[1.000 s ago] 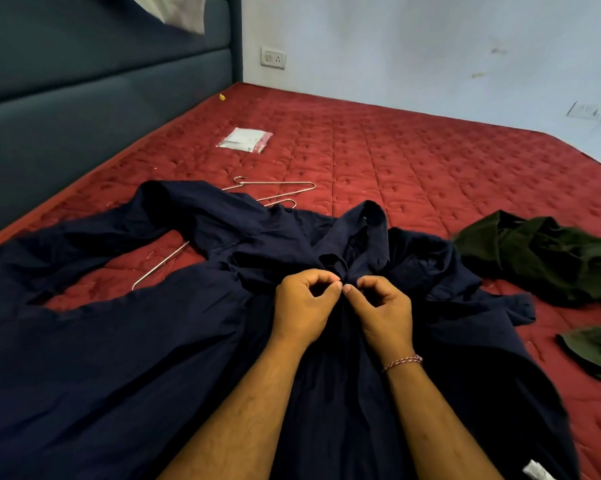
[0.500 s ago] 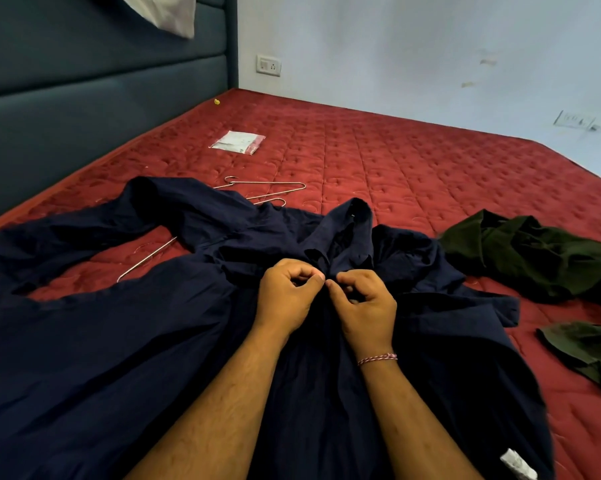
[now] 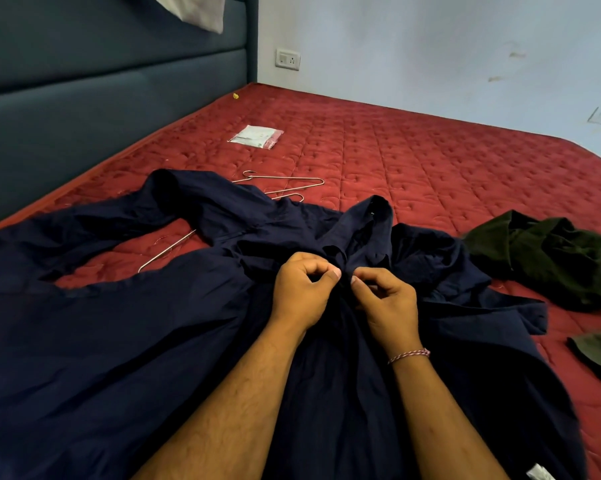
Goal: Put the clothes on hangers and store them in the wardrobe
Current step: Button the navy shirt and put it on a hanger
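Scene: A navy shirt (image 3: 112,341) is seen spread front-up across a red quilted bed (image 3: 448,174), its collar turned toward the far wall.
Left hand: The placket just below the collar is pinched between thumb and curled fingers of the left hand (image 3: 301,294).
Right hand: The facing edge of the same placket is pinched by the right hand (image 3: 387,303), thumb tips nearly touching; a button is judged to be the object worked, though it is hidden by the fingers.
Reason for grip: The two edges are apparently held together so the neck can be fastened or opened for a hanger.
Hangers: Wire hangers (image 3: 285,188) are left just beyond the collar, partly covered by the sleeve, within easy reach.
Waiting clothes: An olive garment (image 3: 548,258) is heaped to the right, not yet hung.
Wardrobe: None is shown.
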Demonstrator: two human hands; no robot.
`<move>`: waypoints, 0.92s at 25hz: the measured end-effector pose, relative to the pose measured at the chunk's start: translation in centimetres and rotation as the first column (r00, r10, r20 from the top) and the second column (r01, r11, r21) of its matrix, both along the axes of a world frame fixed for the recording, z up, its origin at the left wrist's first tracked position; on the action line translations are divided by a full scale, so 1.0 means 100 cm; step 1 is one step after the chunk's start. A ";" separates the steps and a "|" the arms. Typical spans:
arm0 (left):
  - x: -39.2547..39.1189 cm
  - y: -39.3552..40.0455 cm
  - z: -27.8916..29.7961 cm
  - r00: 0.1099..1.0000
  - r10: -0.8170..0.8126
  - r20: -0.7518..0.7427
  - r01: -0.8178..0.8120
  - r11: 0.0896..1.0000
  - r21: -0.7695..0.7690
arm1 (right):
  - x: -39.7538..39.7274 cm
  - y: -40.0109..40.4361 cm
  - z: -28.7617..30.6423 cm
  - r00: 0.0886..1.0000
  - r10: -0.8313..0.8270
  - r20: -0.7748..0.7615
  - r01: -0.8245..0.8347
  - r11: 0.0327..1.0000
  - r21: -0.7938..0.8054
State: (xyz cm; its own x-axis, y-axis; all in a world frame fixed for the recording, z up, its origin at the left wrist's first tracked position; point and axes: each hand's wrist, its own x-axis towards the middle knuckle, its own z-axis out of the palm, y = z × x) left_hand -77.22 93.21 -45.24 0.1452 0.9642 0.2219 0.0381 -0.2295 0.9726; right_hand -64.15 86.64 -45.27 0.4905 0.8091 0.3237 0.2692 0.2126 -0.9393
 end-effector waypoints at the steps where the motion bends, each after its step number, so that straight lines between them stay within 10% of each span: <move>1: 0.000 0.000 0.000 1.000 -0.008 -0.006 0.008 1.000 0.008 | 0.001 0.000 0.000 1.000 0.004 -0.014 -0.004 1.000 0.004; 23: -0.002 -0.004 0.007 0.993 -0.120 0.010 0.121 0.988 -0.101 | -0.016 -0.003 0.003 0.799 -0.276 0.535 0.260 0.960 0.106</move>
State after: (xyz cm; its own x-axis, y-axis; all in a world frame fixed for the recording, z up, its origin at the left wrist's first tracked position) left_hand -77.43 92.78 -44.54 0.2611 0.9572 0.1249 0.0121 -0.1326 0.9911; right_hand -65.77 86.31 -44.95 0.4268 0.6590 0.6193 0.7799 0.0785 -0.6210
